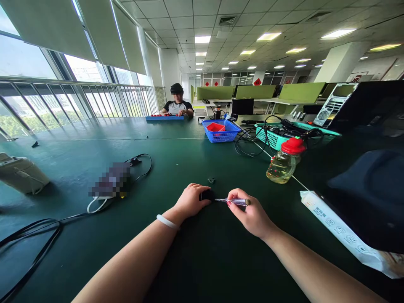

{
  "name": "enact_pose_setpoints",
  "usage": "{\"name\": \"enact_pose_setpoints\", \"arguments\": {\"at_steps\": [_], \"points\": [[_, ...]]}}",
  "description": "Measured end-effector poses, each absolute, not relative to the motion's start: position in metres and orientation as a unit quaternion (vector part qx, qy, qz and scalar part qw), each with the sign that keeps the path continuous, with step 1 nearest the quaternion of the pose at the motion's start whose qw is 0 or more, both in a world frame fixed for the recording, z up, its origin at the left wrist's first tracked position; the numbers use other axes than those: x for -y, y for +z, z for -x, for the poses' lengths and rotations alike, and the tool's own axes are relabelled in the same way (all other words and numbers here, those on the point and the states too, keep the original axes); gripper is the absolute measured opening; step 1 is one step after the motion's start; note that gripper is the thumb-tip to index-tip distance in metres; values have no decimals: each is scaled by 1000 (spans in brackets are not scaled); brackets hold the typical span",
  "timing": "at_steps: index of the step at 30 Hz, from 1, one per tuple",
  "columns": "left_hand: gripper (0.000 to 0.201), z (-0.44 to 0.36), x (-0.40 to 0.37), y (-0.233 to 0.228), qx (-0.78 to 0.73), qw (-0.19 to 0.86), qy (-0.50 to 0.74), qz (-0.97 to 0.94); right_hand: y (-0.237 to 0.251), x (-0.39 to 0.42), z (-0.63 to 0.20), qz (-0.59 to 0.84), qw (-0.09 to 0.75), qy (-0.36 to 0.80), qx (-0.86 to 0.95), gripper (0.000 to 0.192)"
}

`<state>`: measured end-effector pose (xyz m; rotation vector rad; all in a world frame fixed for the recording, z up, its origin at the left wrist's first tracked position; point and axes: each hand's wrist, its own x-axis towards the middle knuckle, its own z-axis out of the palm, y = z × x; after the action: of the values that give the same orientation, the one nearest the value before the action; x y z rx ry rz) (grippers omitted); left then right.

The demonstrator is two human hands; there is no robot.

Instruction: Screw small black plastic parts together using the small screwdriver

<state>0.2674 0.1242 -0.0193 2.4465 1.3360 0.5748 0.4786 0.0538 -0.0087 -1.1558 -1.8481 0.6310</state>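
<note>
My left hand (191,200) is closed around a small dark object (207,195), pressed against the table; its exact kind is hard to make out. My right hand (252,212) grips a screwdriver (238,202) by its clear handle, thumb and fingers pinched on it. The screwdriver lies nearly level, and its shaft points left at the dark object; whether the tip touches it I cannot tell. Just beyond my left hand lies a little cluster of small metallic pieces (211,180), too tiny to name.
Ahead stand a blue basket (221,134) and a teal basket (271,136) with cables. To the right are a red-lidded bottle (280,166), a wipes packet (344,231) and a dark cap-like object (372,181). Black cables (41,235) run left. A person (177,103) sits at the far end.
</note>
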Motion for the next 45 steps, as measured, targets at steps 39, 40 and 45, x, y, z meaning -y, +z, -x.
{"name": "enact_pose_setpoints", "arguments": {"at_steps": [39,40,45], "points": [[56,-270,-120,-15,-428,121,170,-879,-4,-44,-479,409,423,149,795,4],[56,-270,-120,-16,-426,117,170,-881,-3,-43,-478,400,409,145,807,5],[55,-270,-121,-18,-423,108,168,-884,-2,-43,-475,397,367,134,831,8]]}}
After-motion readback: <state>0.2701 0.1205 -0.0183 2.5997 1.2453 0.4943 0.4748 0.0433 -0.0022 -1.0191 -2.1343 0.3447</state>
